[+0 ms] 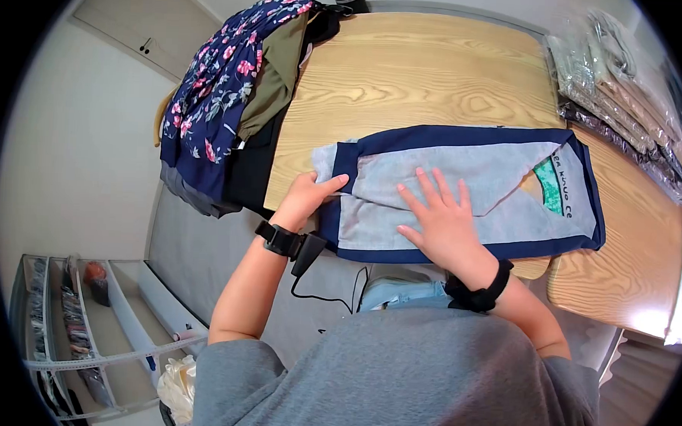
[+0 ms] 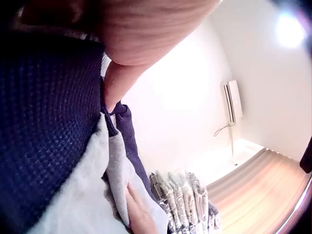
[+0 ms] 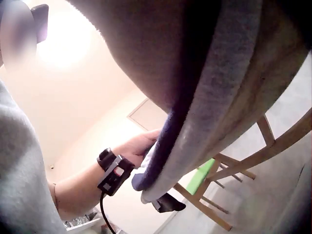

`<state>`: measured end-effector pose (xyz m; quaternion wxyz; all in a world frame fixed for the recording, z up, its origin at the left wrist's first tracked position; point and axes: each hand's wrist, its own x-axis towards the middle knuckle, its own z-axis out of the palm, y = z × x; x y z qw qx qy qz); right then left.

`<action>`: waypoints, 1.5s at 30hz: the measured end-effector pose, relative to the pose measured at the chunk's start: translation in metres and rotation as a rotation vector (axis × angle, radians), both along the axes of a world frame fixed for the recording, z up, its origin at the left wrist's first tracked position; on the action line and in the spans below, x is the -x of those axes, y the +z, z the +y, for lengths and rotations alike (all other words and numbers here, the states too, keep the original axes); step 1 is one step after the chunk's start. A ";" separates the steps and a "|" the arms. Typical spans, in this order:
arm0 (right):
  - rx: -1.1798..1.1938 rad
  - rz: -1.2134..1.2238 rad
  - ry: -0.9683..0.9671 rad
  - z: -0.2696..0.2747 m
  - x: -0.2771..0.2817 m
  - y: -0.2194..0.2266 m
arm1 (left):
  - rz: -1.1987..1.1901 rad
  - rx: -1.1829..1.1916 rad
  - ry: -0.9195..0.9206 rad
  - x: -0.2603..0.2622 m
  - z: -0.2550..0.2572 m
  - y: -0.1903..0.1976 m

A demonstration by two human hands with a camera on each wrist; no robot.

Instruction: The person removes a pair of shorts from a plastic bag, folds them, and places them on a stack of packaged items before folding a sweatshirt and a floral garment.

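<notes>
A folded grey sweatshirt (image 1: 379, 222) with navy edges lies lengthwise along the near side of the wooden table. Green print and dark lettering show at its right end, inside the neck opening. At the left end, my left hand (image 1: 302, 202) pinches the navy band, thumb on top and the other fingers hidden beneath. My right hand (image 1: 448, 229) rests palm down on the grey middle, fingers spread. In the left wrist view, the navy ribbed band (image 2: 48, 122) fills the near side, with the right hand (image 2: 139, 214) farther along the cloth.
Clothes, including a navy floral garment (image 1: 217, 86) and an olive one (image 1: 274, 81), hang over the table's left end. Plastic-wrapped garments (image 1: 612, 95) are stacked at the back right. A compartmented organizer (image 1: 127, 310) stands at lower left. A black cable (image 1: 322, 297) hangs from the left wrist.
</notes>
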<state>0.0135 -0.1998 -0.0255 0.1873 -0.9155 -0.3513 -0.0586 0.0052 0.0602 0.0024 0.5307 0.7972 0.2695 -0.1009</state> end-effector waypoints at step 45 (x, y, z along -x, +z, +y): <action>-1.000 1.086 -0.356 -0.103 -0.051 0.047 | -0.451 0.202 -0.482 -0.033 -0.148 0.044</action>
